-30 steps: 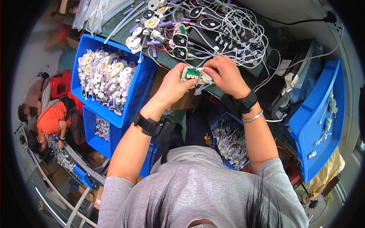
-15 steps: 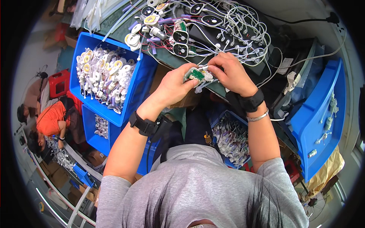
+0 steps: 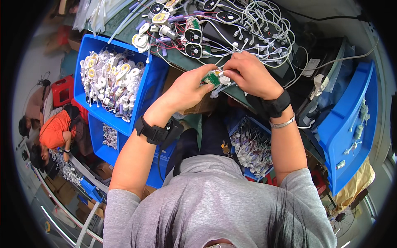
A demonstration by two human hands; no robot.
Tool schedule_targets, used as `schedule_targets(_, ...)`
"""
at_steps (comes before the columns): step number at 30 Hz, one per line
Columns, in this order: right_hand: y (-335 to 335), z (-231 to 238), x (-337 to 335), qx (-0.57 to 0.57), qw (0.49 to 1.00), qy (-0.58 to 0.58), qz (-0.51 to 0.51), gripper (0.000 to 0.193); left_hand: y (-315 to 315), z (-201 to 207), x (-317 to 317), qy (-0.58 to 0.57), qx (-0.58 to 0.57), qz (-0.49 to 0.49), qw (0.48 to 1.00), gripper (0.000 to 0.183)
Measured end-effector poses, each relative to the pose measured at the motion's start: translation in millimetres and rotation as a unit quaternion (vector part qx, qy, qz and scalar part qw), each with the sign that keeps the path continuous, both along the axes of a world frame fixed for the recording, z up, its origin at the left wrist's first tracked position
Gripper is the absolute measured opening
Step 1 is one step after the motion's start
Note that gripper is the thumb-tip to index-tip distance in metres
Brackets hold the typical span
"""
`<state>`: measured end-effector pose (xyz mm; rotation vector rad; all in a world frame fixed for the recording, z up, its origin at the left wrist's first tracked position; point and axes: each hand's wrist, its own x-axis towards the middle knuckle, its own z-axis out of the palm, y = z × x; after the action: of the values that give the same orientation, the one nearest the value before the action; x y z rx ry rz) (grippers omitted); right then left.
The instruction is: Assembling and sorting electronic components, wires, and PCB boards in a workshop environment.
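Observation:
Between the thumb and fingers of my left hand (image 3: 187, 89) is a small green circuit board (image 3: 212, 78) with white parts around it. My right hand (image 3: 253, 77) is closed in a pinch at the board's right side, on what looks like a white cable end, mostly covered by the fingers. A clear-white round piece (image 3: 224, 80) hangs beside the board, just under the right fingertips. Both hands are over the front edge of the green worktable (image 3: 178, 61). Black-faced white modules (image 3: 193, 50) with wires lie just beyond them.
A heap of white cables (image 3: 264, 29) covers the table's back right. Blue bins full of parts stand at left (image 3: 78, 89) and below the table (image 3: 269, 131). Another blue tray (image 3: 351, 136) leans at right. A person in orange (image 3: 58, 130) works at far left.
The circuit board has tilted slightly in my left fingers. My right fingers have curled in closer over its right side. The view has shifted a little.

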<state>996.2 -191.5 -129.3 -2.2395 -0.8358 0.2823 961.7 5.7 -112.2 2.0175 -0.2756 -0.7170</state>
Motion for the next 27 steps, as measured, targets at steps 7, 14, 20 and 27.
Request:
schedule_targets(7, -3.5, -4.0, 3.9, 0.053, 0.996, 0.069, 0.01, 0.012, 1.1, -8.3, -1.2, 0.012, -0.064, 0.012, 0.998, 0.044)
schedule_targets(14, -7.7, -4.1, 8.5, 0.073, 0.984, 0.157, 0.035, 0.009, -2.7, -8.4, 3.1, 0.006, -0.096, -0.016, 0.995, 0.044)
schedule_targets(20, -4.5, -5.0, 7.0, 0.074, 0.984, 0.165, 0.012, 0.015, -3.1, -11.2, 0.4, 0.016, -0.123, -0.001, 0.992, 0.047)
schedule_targets(27, -9.4, -2.2, 3.9, 0.099, 0.975, 0.193, -0.039, 0.016, -1.6, -17.0, -13.9, 0.156, -0.241, 0.146, 0.947, 0.046)
